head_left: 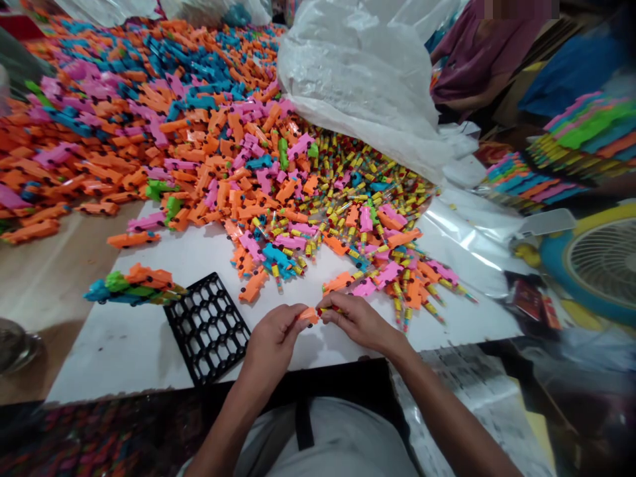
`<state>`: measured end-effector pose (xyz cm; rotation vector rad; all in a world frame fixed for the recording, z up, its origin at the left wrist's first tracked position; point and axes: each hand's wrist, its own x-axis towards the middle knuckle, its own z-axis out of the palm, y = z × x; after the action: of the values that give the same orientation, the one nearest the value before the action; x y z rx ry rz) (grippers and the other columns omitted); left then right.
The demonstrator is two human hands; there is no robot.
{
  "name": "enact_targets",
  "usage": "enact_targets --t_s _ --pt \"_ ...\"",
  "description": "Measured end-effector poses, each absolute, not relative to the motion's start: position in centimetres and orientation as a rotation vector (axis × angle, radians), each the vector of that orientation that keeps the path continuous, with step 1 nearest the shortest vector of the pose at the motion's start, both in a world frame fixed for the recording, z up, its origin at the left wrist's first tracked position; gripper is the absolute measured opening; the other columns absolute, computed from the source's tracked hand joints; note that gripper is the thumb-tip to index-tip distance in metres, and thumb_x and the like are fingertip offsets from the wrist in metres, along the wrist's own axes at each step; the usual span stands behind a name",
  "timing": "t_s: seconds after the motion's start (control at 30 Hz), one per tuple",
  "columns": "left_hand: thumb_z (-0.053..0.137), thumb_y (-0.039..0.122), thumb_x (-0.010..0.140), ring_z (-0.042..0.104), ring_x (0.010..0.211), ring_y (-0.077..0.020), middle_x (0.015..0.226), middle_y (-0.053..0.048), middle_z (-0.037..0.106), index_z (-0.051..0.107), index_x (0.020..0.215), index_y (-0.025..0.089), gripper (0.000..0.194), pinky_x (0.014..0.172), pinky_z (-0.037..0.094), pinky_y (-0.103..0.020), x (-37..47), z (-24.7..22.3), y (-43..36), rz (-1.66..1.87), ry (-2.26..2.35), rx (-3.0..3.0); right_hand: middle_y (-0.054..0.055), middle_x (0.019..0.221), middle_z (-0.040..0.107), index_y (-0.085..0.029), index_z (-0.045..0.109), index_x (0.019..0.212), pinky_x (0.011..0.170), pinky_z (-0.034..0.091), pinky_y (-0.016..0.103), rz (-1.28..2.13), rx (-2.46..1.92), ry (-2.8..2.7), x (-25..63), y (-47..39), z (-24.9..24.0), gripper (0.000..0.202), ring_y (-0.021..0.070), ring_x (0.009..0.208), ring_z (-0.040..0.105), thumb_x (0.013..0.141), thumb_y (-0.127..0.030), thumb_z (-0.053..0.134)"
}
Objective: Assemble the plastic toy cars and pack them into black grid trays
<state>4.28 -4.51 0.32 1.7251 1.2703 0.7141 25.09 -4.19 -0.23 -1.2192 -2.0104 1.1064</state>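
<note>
Orange toy car (pixel 309 315) in the left hand (pixel 276 334); no lettering legible.

An orange toy car (pixel 310 315) is held in the left hand (pixel 274 332) and met by a small yellow-and-red tube (pixel 330 310) pinched in the right hand (pixel 356 320), beside a black grid tray (pixel 207 328) on a table (pixel 126 354) heaped with toy cars (pixel 203 159).
</note>
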Motion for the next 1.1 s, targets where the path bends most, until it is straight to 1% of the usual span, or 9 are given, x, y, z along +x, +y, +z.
enact_targets --t_s 0.2,0.4,0.5,0.67,0.77,0.87,0.93,1.0,1.1 --pt "0.049 0.043 0.090 0.063 0.081 -0.0163 0.085 -0.002 0.070 0.069 0.097 0.025 0.028 0.075 0.047 -0.027 4.0 0.6 -4.0 0.691 1.249 1.761 0.003 0.086 0.065 -0.019 0.060 0.097 0.072 0.044 0.025 1.074 -1.230 -2.000 24.9 -4.1 -0.3 0.017 0.0137 0.077 0.059 0.096 -0.031 0.049" --pt "0.053 0.038 0.087 0.063 0.083 -0.0162 0.086 -0.001 0.071 0.070 0.094 0.024 0.023 0.076 0.046 -0.028 4.2 0.3 -4.5 0.717 1.297 1.648 0.004 0.087 0.064 -0.019 0.059 0.098 0.071 0.043 0.025 0.971 -1.203 -2.149 24.6 -4.2 -0.4 0.016 0.0149 0.080 0.058 0.097 -0.029 0.047" --pt "0.056 0.038 0.082 0.063 0.077 -0.0169 0.084 -0.002 0.071 0.071 0.089 0.022 0.023 0.071 0.048 -0.029 4.5 0.0 -4.9 0.749 1.367 1.467 0.005 0.086 0.064 -0.018 0.059 0.096 0.069 0.043 0.026 0.850 -1.168 -2.251 24.4 -4.6 -0.5 0.020 0.0160 0.079 0.058 0.099 -0.029 0.043" --pt "0.061 0.039 0.073 0.061 0.067 -0.0173 0.083 -0.004 0.072 0.073 0.082 0.021 0.023 0.060 0.049 -0.029 4.7 -0.5 -5.0 0.722 1.403 1.194 0.006 0.079 0.063 -0.016 0.056 0.095 0.059 0.039 0.026 0.542 -1.159 -2.466 24.0 -5.8 -1.1 0.026 0.0169 0.069 0.055 0.097 -0.039 0.045" --pt "0.060 0.037 0.073 0.061 0.067 -0.0173 0.081 -0.003 0.072 0.073 0.081 0.021 0.022 0.060 0.050 -0.029 5.0 -0.5 -4.9 0.643 1.382 1.221 0.004 0.074 0.062 -0.017 0.056 0.090 0.056 0.036 0.026 0.344 -1.157 -2.483 23.6 -6.6 -1.9 0.022 0.0164 0.066 0.055 0.099 -0.032 0.042" --pt "0.054 0.036 0.080 0.063 0.072 -0.0177 0.079 -0.002 0.072 0.071 0.081 0.022 0.022 0.066 0.051 -0.029 5.1 -0.4 -4.6 0.546 1.323 1.387 0.004 0.074 0.062 -0.017 0.057 0.089 0.057 0.037 0.027 0.310 -1.146 -2.485 24.3 -6.7 -2.4 0.020 0.0161 0.066 0.056 0.098 -0.030 0.044" --pt "0.049 0.039 0.086 0.064 0.082 -0.0185 0.088 -0.003 0.071 0.069 0.091 0.022 0.027 0.073 0.052 -0.030 4.5 -0.4 -4.1 0.598 1.321 1.532 0.004 0.076 0.063 -0.018 0.059 0.091 0.059 0.041 0.026 0.328 -1.220 -2.432 25.9 -6.1 -2.4 0.019 0.0163 0.068 0.057 0.097 -0.028 0.045" --pt "0.046 0.041 0.089 0.063 0.092 -0.0200 0.103 -0.007 0.068 0.065 0.106 0.021 0.033 0.080 0.052 -0.033 3.5 -0.5 -3.1 0.747 1.444 1.675 0.007 0.086 0.066 -0.019 0.061 0.099 0.069 0.047 0.029 0.255 -1.366 -2.295 28.0 -5.1 -2.0 0.017 0.0190 0.080 0.060 0.096 -0.025 0.046" --pt "0.047 0.038 0.090 0.057 0.104 -0.0266 0.110 -0.015 0.063 0.061 0.112 0.014 0.035 0.092 0.048 -0.042 1.5 -0.8 -1.1 0.805 1.799 1.913 0.015 0.112 0.063 -0.020 0.058 0.120 0.092 0.044 0.047 -0.047 -1.647 -1.984 29.6 -3.0 -1.1 0.028 0.0284 0.108 0.055 0.094 -0.025 0.049"
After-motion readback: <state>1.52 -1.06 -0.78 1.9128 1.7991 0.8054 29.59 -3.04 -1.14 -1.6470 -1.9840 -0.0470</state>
